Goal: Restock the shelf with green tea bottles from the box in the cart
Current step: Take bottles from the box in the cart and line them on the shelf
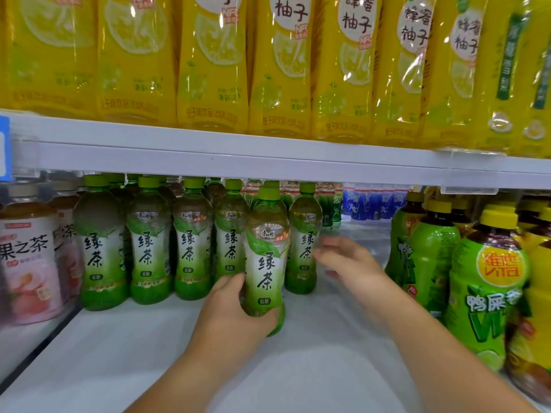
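My left hand (235, 305) grips the lower part of a green tea bottle (266, 257) that stands upright on the white shelf (155, 353), in front of the row. Several more green tea bottles (149, 242) with green caps stand in a row behind it. My right hand (348, 260) reaches in beside the rightmost green tea bottle (304, 236); its fingers are extended and blurred, touching or nearly touching that bottle. The box and cart are out of view.
Pink-labelled fruit tea bottles (29, 257) stand at the left behind a divider. Green and yellow lemon tea bottles (489, 281) crowd the right side. Yellow pomelo drink bottles (280, 64) fill the upper shelf (238, 153), which hangs low over the bottle caps.
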A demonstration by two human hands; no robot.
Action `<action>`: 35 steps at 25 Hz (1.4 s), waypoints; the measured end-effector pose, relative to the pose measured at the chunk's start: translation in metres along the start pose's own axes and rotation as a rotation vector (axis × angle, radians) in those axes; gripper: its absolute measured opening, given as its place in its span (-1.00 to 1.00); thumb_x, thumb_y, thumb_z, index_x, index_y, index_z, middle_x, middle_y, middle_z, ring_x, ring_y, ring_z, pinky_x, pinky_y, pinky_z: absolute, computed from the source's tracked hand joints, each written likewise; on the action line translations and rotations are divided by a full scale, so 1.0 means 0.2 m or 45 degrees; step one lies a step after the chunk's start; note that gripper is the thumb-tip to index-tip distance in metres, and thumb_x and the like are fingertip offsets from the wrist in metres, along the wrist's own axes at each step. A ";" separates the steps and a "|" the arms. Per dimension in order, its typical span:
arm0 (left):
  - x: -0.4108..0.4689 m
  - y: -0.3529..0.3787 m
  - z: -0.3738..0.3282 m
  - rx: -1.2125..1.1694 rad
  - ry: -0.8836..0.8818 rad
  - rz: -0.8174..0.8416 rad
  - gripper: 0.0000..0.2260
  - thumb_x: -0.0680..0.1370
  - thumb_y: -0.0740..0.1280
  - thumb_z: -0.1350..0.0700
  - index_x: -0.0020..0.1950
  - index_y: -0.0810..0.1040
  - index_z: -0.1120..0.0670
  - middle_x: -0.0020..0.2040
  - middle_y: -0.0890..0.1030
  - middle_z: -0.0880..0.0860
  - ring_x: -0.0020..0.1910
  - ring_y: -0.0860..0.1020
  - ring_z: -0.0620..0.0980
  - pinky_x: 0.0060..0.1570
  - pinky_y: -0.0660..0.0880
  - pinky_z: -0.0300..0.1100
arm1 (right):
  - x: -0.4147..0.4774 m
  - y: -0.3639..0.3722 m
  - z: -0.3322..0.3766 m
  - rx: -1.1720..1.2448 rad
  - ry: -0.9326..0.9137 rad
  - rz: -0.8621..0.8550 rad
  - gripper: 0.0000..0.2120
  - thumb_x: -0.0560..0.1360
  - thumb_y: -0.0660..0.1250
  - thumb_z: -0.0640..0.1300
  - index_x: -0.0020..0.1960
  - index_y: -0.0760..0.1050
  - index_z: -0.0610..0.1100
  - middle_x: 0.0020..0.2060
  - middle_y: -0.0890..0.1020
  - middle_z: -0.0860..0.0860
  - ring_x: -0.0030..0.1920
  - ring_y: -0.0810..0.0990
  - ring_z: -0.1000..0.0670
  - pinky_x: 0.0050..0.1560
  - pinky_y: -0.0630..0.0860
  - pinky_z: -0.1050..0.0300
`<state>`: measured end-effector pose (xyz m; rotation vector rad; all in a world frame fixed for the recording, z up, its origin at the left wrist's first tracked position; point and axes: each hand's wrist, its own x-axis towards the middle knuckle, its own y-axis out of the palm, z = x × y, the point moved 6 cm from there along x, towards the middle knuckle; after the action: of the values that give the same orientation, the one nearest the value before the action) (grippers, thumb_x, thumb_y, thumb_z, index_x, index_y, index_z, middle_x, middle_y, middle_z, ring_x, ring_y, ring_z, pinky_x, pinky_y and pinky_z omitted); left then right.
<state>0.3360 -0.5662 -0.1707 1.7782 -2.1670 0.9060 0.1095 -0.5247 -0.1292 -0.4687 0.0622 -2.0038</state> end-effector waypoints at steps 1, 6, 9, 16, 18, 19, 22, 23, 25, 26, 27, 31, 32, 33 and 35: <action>-0.01 0.01 -0.02 0.005 0.014 0.023 -0.62 0.21 0.57 -0.10 -0.01 0.64 -0.11 0.03 0.54 -0.15 -0.04 0.58 -0.28 -0.04 0.55 -0.38 | -0.07 0.04 0.05 0.093 -0.021 0.135 -0.45 0.39 0.55 0.03 0.34 0.48 0.02 0.14 0.66 0.10 0.14 0.63 0.07 0.18 0.55 0.13; -0.04 0.08 -0.10 -0.063 0.063 0.220 -0.58 0.25 0.55 -0.03 0.08 0.63 -0.25 0.05 0.48 -0.28 0.10 0.57 -0.24 0.16 0.59 -0.13 | -0.30 0.23 0.07 0.031 -0.178 0.066 -0.50 0.29 0.65 -0.14 0.11 0.52 0.13 -0.07 0.71 0.25 -0.05 0.66 0.25 -0.08 0.61 0.30; -0.06 0.12 -0.10 -0.092 0.090 0.336 -0.49 0.38 0.56 0.15 0.11 0.57 -0.42 0.11 0.52 -0.30 0.15 0.54 -0.34 0.14 0.56 -0.27 | -0.30 0.13 0.04 -0.030 -0.185 -0.156 -0.59 0.33 0.63 -0.19 0.05 0.56 0.11 -0.10 0.73 0.16 -0.10 0.69 0.18 -0.06 0.66 0.12; -0.03 0.01 0.00 0.006 -0.132 0.076 -0.73 0.52 0.44 0.25 0.07 0.57 -0.10 0.11 0.58 -0.06 0.04 0.53 -0.23 0.02 0.44 -0.31 | -0.10 -0.15 -0.08 -0.186 0.001 -0.337 -0.60 0.42 0.56 -0.17 0.16 0.48 0.06 -0.04 0.67 0.13 -0.02 0.64 0.07 0.09 0.61 0.03; -0.02 0.00 0.02 0.094 -0.157 0.040 -0.77 0.52 0.43 0.23 0.06 0.58 -0.07 0.10 0.57 -0.09 0.02 0.51 -0.24 -0.03 0.40 -0.32 | 0.01 -0.20 -0.12 -0.195 0.035 -0.325 -0.63 0.45 0.53 -0.19 0.14 0.46 0.04 -0.04 0.63 0.10 0.06 0.62 -0.03 0.14 0.57 0.00; -0.01 0.00 0.03 0.123 -0.156 0.039 -0.78 0.52 0.42 0.22 0.05 0.58 -0.08 0.09 0.56 -0.10 0.00 0.50 -0.25 -0.06 0.38 -0.36 | 0.06 -0.21 -0.13 -0.187 0.030 -0.319 -0.63 0.45 0.52 -0.20 0.15 0.45 0.03 -0.02 0.64 0.07 0.09 0.62 -0.06 0.15 0.56 -0.01; 0.00 0.03 0.06 0.151 -0.166 0.047 -0.78 0.51 0.42 0.20 -0.02 0.55 -0.14 0.06 0.57 -0.11 -0.02 0.50 -0.30 -0.14 0.34 -0.47 | 0.18 -0.21 -0.18 -0.160 0.007 -0.282 -0.58 0.46 0.52 -0.20 0.25 0.46 -0.04 0.14 0.64 -0.03 0.15 0.60 -0.06 0.19 0.54 0.00; 0.01 0.03 0.06 0.149 -0.177 0.043 -0.78 0.50 0.43 0.20 -0.03 0.55 -0.14 0.05 0.58 -0.10 -0.02 0.50 -0.30 -0.14 0.35 -0.48 | 0.21 -0.20 -0.19 -0.159 -0.001 -0.272 -0.55 0.46 0.52 -0.18 0.29 0.46 -0.07 0.17 0.63 -0.03 0.14 0.59 -0.04 0.17 0.53 0.03; 0.01 0.04 0.06 0.138 -0.197 0.036 -0.77 0.50 0.43 0.21 -0.03 0.56 -0.14 0.05 0.60 -0.08 -0.02 0.52 -0.28 -0.15 0.36 -0.46 | 0.26 -0.19 -0.21 -0.136 -0.025 -0.253 -0.52 0.47 0.51 -0.15 0.34 0.46 -0.06 0.18 0.62 0.00 0.13 0.58 0.00 0.11 0.51 0.10; 0.01 0.04 0.06 0.134 -0.201 0.037 -0.77 0.49 0.43 0.21 -0.03 0.56 -0.13 0.05 0.60 -0.06 -0.02 0.52 -0.26 -0.14 0.37 -0.44 | 0.27 -0.18 -0.23 -0.107 -0.035 -0.249 -0.53 0.48 0.51 -0.13 0.35 0.46 -0.03 0.18 0.61 0.02 0.13 0.58 0.01 0.10 0.50 0.11; 0.01 0.03 0.05 0.138 -0.199 0.034 -0.77 0.49 0.43 0.20 -0.01 0.54 -0.14 0.06 0.60 -0.06 -0.02 0.52 -0.25 -0.11 0.40 -0.40 | 0.28 -0.17 -0.25 -0.069 -0.046 -0.250 -0.54 0.49 0.50 -0.12 0.35 0.46 0.00 0.17 0.61 0.05 0.13 0.59 0.02 0.11 0.51 0.11; -0.01 0.05 0.03 0.618 -0.124 0.147 -0.68 0.54 0.36 -0.08 0.28 0.47 -0.12 0.29 0.50 -0.09 0.26 0.46 -0.08 0.24 0.41 -0.17 | 0.25 -0.14 -0.33 -0.031 -0.066 -0.242 -0.64 0.54 0.43 0.03 0.26 0.40 0.24 0.02 0.58 0.29 0.03 0.58 0.20 0.00 0.49 0.31; -0.02 0.07 0.02 0.803 -0.087 0.208 -0.60 0.55 0.29 -0.17 0.36 0.44 -0.12 0.34 0.46 -0.10 0.34 0.40 -0.05 0.31 0.37 -0.16 | 0.24 -0.13 -0.33 -0.034 -0.061 -0.238 -0.66 0.55 0.41 0.06 0.24 0.38 0.27 -0.02 0.56 0.36 -0.02 0.56 0.29 -0.11 0.45 0.44; -0.02 0.09 0.02 0.921 -0.060 0.257 -0.56 0.56 0.23 -0.23 0.40 0.43 -0.12 0.38 0.42 -0.10 0.38 0.35 -0.04 0.34 0.33 -0.16 | 0.24 -0.13 -0.34 -0.035 -0.058 -0.237 -0.67 0.55 0.40 0.07 0.24 0.37 0.29 -0.05 0.55 0.40 -0.07 0.54 0.38 -0.21 0.41 0.53; -0.03 0.11 0.01 1.028 -0.024 0.316 -0.52 0.57 0.14 -0.30 0.42 0.41 -0.13 0.41 0.39 -0.13 0.40 0.32 -0.05 0.36 0.30 -0.15 | 0.24 -0.13 -0.33 -0.037 -0.064 -0.236 -0.66 0.56 0.39 0.06 0.27 0.39 0.26 -0.03 0.58 0.36 -0.06 0.55 0.40 -0.23 0.41 0.56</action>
<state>0.3166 -0.5607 -0.1823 1.7973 -2.2282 2.0541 0.0452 -0.5647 -0.1700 -0.5607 0.0168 -2.1737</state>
